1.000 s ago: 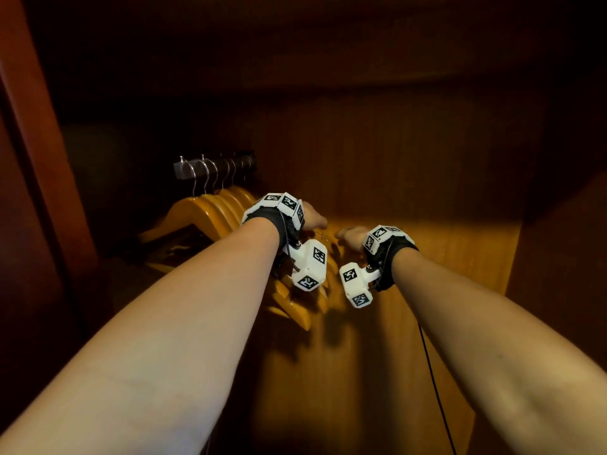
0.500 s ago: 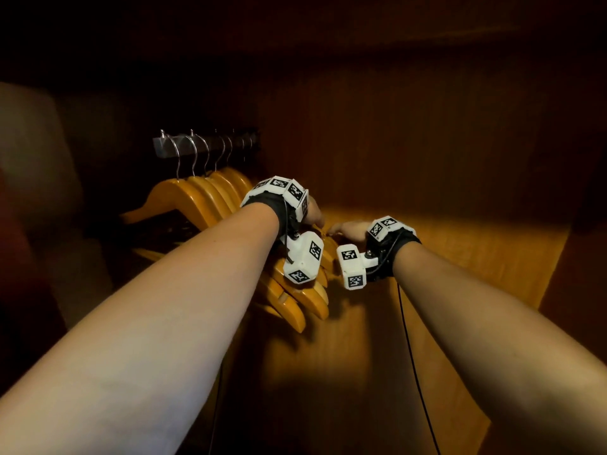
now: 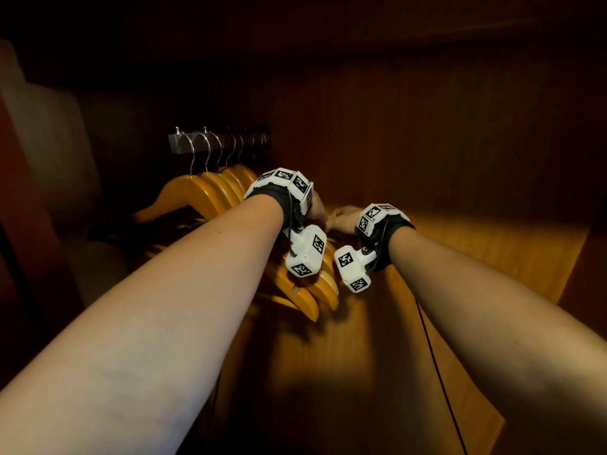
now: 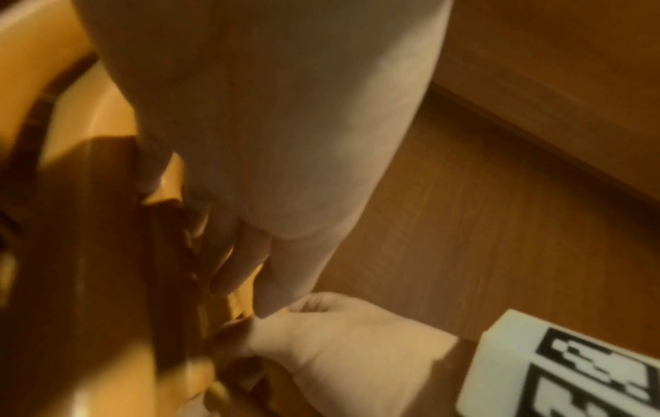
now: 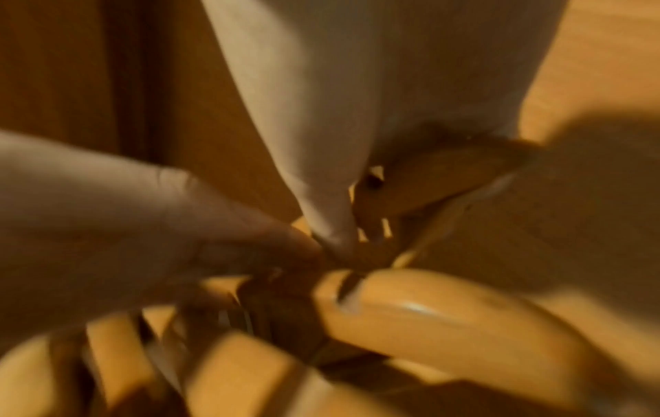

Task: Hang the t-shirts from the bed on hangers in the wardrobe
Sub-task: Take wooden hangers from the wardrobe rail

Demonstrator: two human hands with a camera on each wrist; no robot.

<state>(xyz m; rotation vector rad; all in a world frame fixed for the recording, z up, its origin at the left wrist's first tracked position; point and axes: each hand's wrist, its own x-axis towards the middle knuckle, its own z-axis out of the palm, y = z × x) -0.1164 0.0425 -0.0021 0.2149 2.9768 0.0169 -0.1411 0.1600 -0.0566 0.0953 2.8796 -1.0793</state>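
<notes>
Two bare arms reach in from the bottom corners of the head view and meet near the middle of the frame. Each wrist wears a black band with white blocks that have black and white square marks on them.

The left hand (image 3: 316, 206) sits just above the middle of the frame, on top of the row of wooden hangers (image 3: 210, 195). In the left wrist view its fingers (image 4: 235, 265) point down between the hanger arms and look mostly straight, but the picture is blurry. I cannot tell if they grip one.

The right hand (image 3: 343, 218) is just to the right of the left hand, close enough that they nearly touch. In the right wrist view its fingertips (image 5: 332, 231) come together at the spot where the hanger arms cross, and a curled finger seems to lie against the wood. It looks like a pinch on a hanger, but the blur makes this unsure.

Further in, the hangers hang by silver hooks from a short metal rail (image 3: 184, 144) at the upper left of the middle. They are yellow wood and packed close together. Their lower ends show under the wrist blocks.

Behind all this are the dark brown wooden walls of the wardrobe (image 3: 427, 142), with a lit patch on the right. No t-shirts can be seen.
</notes>
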